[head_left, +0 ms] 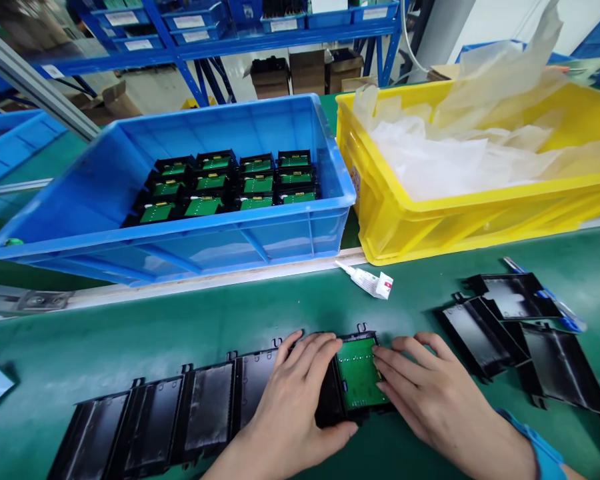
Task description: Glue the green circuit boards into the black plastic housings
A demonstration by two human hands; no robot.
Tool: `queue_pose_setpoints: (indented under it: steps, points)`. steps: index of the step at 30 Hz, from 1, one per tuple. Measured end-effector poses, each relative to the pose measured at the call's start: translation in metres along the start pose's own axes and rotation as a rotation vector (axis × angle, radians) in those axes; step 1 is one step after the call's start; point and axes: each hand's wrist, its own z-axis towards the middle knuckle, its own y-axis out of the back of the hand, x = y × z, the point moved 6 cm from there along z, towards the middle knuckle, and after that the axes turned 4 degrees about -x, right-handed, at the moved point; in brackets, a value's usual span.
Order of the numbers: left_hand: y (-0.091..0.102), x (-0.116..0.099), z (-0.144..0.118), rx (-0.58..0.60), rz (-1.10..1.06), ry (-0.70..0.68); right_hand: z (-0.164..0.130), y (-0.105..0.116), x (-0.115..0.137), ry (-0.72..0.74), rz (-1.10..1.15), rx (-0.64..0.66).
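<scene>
Blue bin [205, 241], upper left, holds boards [211, 181]; yellow bin [480, 230], crumpled film [450, 160]. Our left hand [300, 387] lies spread; right hand [430, 387] touches a flat board [361, 370], grip unclear.

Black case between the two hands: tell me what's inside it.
A green circuit board lies inside the black case. The right hand covers part of the board's right edge; the case floor beneath is hidden.

Shiny plast. housings [209, 407], satin PCB [357, 370], glossy plast. bins [220, 243], crinkly film [455, 160]
</scene>
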Motion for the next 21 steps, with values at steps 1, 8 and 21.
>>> queue_pose_setpoints:
  steps: [1,8,21]
  points:
    - [0.001,-0.001,0.0,0.003,0.01,-0.014,-0.001,-0.001,0.0,0.005,-0.013,0.008]
    - [0.002,-0.008,-0.004,0.029,0.137,-0.149,-0.01,-0.017,0.002,0.029,-0.095,0.127]
    - [-0.002,-0.01,-0.002,0.096,0.199,-0.165,-0.012,-0.019,0.014,0.014,-0.193,0.044]
